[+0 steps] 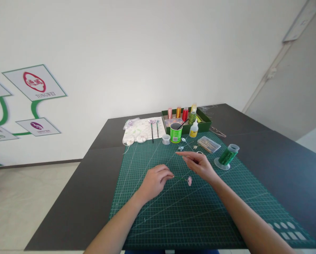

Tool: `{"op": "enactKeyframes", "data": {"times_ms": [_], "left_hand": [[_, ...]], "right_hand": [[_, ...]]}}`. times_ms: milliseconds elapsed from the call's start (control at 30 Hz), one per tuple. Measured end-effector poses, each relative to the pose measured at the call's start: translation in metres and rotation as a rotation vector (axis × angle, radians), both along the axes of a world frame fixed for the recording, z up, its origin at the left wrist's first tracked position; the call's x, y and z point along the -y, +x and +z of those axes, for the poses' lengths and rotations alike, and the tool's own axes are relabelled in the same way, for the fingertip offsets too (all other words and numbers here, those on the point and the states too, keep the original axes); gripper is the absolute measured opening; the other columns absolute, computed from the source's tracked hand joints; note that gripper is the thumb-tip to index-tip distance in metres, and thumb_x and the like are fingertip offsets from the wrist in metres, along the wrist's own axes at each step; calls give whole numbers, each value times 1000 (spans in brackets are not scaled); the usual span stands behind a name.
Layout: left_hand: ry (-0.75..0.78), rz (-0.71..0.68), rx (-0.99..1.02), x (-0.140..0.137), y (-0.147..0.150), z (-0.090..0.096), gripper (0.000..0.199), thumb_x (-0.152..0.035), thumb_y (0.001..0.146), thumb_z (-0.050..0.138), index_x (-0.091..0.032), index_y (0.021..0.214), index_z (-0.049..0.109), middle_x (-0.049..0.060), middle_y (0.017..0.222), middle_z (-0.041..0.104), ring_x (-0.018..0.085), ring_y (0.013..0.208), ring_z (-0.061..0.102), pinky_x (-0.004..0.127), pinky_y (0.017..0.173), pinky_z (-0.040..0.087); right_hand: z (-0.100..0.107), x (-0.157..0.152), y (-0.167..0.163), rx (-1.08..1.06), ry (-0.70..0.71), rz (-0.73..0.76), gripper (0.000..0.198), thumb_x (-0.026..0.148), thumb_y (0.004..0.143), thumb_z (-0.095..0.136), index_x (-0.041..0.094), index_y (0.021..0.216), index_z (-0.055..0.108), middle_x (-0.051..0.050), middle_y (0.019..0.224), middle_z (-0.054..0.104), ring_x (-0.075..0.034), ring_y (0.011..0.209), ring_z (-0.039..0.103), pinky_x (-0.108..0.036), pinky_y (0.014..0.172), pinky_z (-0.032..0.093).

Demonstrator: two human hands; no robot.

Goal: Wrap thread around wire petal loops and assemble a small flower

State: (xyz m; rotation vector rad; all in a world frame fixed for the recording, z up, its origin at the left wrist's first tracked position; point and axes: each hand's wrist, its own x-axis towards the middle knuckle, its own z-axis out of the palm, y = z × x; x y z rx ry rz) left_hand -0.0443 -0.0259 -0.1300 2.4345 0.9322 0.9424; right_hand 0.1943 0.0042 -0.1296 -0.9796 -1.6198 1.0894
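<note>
Between the fingertips of my left hand [158,180] is the thin green stem of a small artificial flower [190,181]. Its pink head points right, just above the cutting mat. My right hand [198,165] hovers higher up, index finger stretched to the left and thumb apart below it, the other fingers curled. I make out nothing held in it. Beyond its fingertips lie small pale leaf pieces [181,148]. To its right, a spool of green thread [228,155] stands tilted on a clear round base.
Behind the hands stand a green tin [176,134], a glue bottle [193,129], a small clear tub [166,139] and a clear case of sticks [209,144]. A green box [206,126] holds several thread spools. Brushes [152,132] rest on white paper [128,135] at the back left.
</note>
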Motion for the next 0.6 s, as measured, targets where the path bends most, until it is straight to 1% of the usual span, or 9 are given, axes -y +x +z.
{"op": "enactKeyframes", "data": {"times_ms": [233,367,600], "left_hand": [[-3,-7,102,2,1,3,17,-24,102,60,-19,97,76,6,93,73,17,86,69,29,78,55],[16,21,148,0,1,3,15,-22,101,61,-19,97,76,6,92,73,17,85,69,28,78,55],[21,67,217,-2,0,3,16,-22,101,61,-19,96,75,6,92,73,17,86,70,28,79,57]], "right_hand": [[-7,-8,-4,125,4,-32,54,49,96,56,9,127,75,8,56,27,-10,54,22,-26,51,17],[-14,-12,-6,170,-3,-1,53,48,95,56,8,123,76,8,56,25,-10,54,21,-27,52,16],[-30,-15,-10,158,-123,62,53,51,95,58,8,119,76,8,54,31,-10,50,25,-25,48,18]]}}
